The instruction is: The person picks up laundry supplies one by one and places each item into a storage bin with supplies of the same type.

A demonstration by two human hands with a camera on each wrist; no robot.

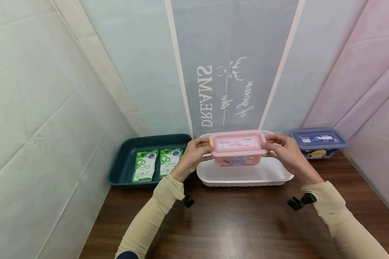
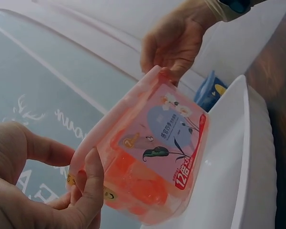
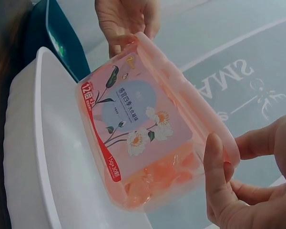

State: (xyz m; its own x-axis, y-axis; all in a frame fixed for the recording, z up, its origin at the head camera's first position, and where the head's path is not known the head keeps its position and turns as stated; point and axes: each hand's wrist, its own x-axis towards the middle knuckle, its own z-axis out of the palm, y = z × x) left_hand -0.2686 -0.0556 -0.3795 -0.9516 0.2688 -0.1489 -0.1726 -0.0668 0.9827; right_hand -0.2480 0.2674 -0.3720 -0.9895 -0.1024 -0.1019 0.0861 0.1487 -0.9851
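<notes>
A pink lidded box of laundry pods (image 1: pixel 236 147) is held level over a white tray (image 1: pixel 243 177). My left hand (image 1: pixel 196 154) pinches the left end of its lid rim, thumb and fingers on either side. At the other end my right hand (image 1: pixel 285 151) pinches the rim the same way. In the left wrist view the box's clear wall (image 2: pixel 157 138) shows a flower label and orange-pink pods inside. The right wrist view shows the tray's bare inner side (image 3: pixel 71 157) below the box.
Left of the white tray is a dark teal tray (image 1: pixel 123 162) with two green-and-white pouches (image 1: pixel 146 165) lying in it. A blue lidded box (image 1: pixel 321 142) stands at the right by the curtain wall. The brown wooden table (image 1: pixel 233 223) extends in front.
</notes>
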